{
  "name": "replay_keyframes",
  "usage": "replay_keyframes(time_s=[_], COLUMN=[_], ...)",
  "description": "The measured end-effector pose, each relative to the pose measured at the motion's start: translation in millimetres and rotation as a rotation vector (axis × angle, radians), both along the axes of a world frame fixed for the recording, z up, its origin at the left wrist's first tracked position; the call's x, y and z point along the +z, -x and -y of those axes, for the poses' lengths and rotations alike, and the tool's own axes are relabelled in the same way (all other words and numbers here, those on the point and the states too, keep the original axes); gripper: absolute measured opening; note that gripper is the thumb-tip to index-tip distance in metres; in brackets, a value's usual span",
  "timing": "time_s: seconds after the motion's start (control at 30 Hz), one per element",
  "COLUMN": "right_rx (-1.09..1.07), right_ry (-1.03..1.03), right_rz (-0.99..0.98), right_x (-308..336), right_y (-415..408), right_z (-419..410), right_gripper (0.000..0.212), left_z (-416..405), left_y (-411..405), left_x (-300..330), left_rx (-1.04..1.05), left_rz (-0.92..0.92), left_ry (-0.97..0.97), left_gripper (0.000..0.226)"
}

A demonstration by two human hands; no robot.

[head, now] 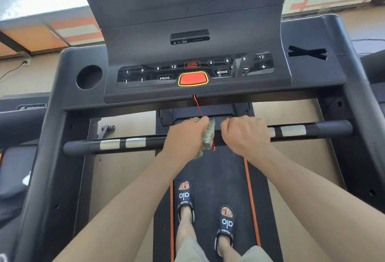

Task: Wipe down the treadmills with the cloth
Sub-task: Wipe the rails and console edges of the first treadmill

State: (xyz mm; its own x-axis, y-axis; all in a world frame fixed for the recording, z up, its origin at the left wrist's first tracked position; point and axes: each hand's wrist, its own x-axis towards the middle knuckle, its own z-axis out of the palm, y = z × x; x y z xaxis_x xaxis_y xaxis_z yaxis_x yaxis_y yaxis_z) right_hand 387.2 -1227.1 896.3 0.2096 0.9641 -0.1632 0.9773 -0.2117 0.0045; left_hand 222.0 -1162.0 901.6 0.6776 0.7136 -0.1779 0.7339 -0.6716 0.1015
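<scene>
I stand on a black treadmill, its console [195, 72] in front of me with a red key button. A horizontal handlebar [116, 144] with silver grip sensors crosses below the console. My left hand [185, 138] is closed around a green patterned cloth [209, 136] pressed on the middle of the bar. My right hand [245, 134] grips the bar just right of the cloth. A red safety cord [198, 105] hangs from the console down past the cloth.
My feet in black slides stand on the belt [214, 170], which has orange side stripes. A round cup holder [89, 77] sits left of the console. Another treadmill [23, 120] stands to the left. Tan floor shows on both sides.
</scene>
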Motion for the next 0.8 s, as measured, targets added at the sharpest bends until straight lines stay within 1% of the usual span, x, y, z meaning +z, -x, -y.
replay_keyframes(time_s=[0.1,0.13,0.17,0.2,0.23,0.27,0.3,0.33,0.37,0.4,0.47,0.57,0.63,0.67,0.73,0.77,0.8], right_rx=[-0.077,-0.081,-0.081,-0.086,-0.091,-0.091,-0.081,-0.076,-0.082,-0.085,-0.083,-0.019,0.040,0.120,0.236,0.256,0.264], right_ry=[-0.035,-0.047,-0.045,-0.041,-0.034,-0.030,-0.030,-0.029,-0.024,-0.021,-0.030,-0.052,-0.060,-0.038,0.033,0.074,0.048], right_rz=[-0.073,-0.082,-0.083,-0.090,-0.100,-0.108,-0.101,-0.092,-0.093,-0.100,-0.102,-0.054,-0.049,-0.014,0.055,0.057,0.044], right_x=[2,2,3,3,4,5,5,4,4,5,1,-3,-3,-2,2,5,8], right_y=[1,1,1,0,0,1,1,1,0,-1,-3,-3,-6,-9,-13,-14,-16], right_z=[-1,-1,0,-1,0,0,0,0,0,0,-1,1,2,2,3,4,6], right_gripper=[0.041,0.042,0.043,0.043,0.042,0.041,0.040,0.041,0.041,0.042,0.040,0.036,0.047,0.052,0.039,0.038,0.033], left_z=[-2,1,3,8,15,21,24,25,25,23,15,4,-2,-2,0,3,4], left_y=[-26,-26,-22,-17,-8,2,10,17,21,24,27,25,23,21,13,8,3], left_x=[1,-1,-1,-2,-8,-14,-21,-26,-32,-34,-33,-28,-23,-23,-15,-11,-3], left_rx=[0.247,0.277,0.235,0.151,0.060,-0.027,-0.114,-0.173,-0.232,-0.266,-0.303,-0.350,-0.371,-0.355,-0.272,-0.187,-0.069], left_rz=[0.027,0.047,0.055,0.073,0.143,0.227,0.290,0.294,0.258,0.221,0.206,0.225,0.232,0.224,0.213,0.239,0.279], left_ry=[0.173,0.155,0.091,-0.027,-0.134,-0.224,-0.294,-0.316,-0.335,-0.333,-0.319,-0.297,-0.295,-0.313,-0.311,-0.286,-0.186], left_gripper=[0.009,0.009,0.011,0.019,0.025,0.019,0.007,0.016,0.028,0.036,0.041,0.035,0.028,0.023,0.016,0.012,0.010])
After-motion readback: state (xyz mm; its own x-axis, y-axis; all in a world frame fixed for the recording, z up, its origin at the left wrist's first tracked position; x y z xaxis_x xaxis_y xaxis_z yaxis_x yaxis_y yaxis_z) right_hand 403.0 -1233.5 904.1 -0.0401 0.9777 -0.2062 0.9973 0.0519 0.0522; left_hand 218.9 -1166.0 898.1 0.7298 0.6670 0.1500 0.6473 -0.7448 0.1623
